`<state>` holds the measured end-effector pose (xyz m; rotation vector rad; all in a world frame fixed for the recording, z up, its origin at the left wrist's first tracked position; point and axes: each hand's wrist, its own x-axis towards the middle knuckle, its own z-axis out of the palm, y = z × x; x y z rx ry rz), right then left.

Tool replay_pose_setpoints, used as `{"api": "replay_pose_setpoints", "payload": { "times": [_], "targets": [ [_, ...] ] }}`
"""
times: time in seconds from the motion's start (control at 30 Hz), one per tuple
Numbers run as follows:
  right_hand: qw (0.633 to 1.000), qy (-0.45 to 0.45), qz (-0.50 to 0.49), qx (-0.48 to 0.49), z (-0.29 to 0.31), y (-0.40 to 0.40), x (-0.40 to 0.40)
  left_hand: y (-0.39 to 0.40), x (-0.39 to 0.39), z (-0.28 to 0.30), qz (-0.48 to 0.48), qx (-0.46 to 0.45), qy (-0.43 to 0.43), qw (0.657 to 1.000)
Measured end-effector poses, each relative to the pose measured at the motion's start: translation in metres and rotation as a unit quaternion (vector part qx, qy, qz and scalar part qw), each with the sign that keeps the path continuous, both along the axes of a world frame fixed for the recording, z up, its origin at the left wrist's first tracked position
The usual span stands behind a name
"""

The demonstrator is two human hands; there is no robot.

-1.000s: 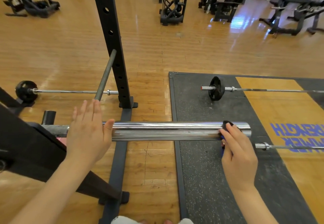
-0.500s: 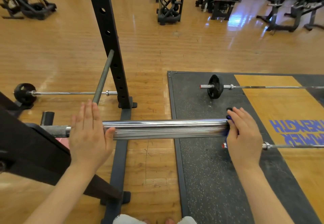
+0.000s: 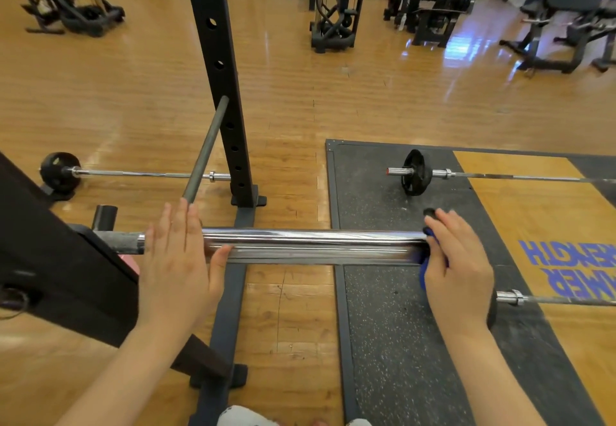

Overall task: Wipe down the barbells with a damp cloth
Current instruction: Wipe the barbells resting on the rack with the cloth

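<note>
A chrome barbell sleeve [image 3: 313,246] runs left to right in front of me, resting on a black rack at its left. My left hand [image 3: 178,259] lies flat over the sleeve near its inner end, fingers straight, thumb under the bar. My right hand [image 3: 456,265] covers the sleeve's outer end and holds a blue cloth [image 3: 426,260] against it; only a strip of cloth shows beside my palm. The end of the sleeve is hidden by that hand.
A black rack upright [image 3: 220,82] stands just behind the sleeve, with a grey rod [image 3: 205,152] leaning on it. Barbells lie on the floor at left [image 3: 133,173] and on the rubber platform [image 3: 376,292] at right [image 3: 413,172]. Gym machines fill the back.
My right hand with the cloth slid from the front of the sleeve's end up and over it, then slightly inward to the left. My left hand stayed flat on the bar.
</note>
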<state>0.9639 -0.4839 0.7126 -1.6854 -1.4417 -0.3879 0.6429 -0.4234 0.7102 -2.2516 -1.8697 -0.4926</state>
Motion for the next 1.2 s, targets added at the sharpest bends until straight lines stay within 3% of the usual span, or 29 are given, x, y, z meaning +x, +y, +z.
{"api": "replay_pose_setpoints", "payload": {
  "times": [0.17,0.37,0.63,0.87,1.2],
  "targets": [
    [0.999,-0.011,-0.02,-0.039,-0.003,0.017,0.001,0.003,0.001,-0.006,0.008,0.014,-0.002,1.0],
    [1.0,-0.015,0.012,-0.011,-0.021,-0.025,-0.004,0.023,0.0,0.0,-0.01,0.044,-0.01,0.999],
    [1.0,-0.007,0.002,0.009,-0.007,-0.023,-0.001,0.039,-0.002,0.008,-0.011,0.004,0.027,1.0],
    [0.999,-0.017,-0.011,-0.028,-0.008,0.006,0.002,0.005,-0.008,-0.003,-0.023,0.019,-0.017,0.999],
    [1.0,0.0,0.001,-0.016,-0.015,-0.024,-0.006,0.014,-0.009,-0.008,-0.03,0.028,0.017,0.999]
  ]
}}
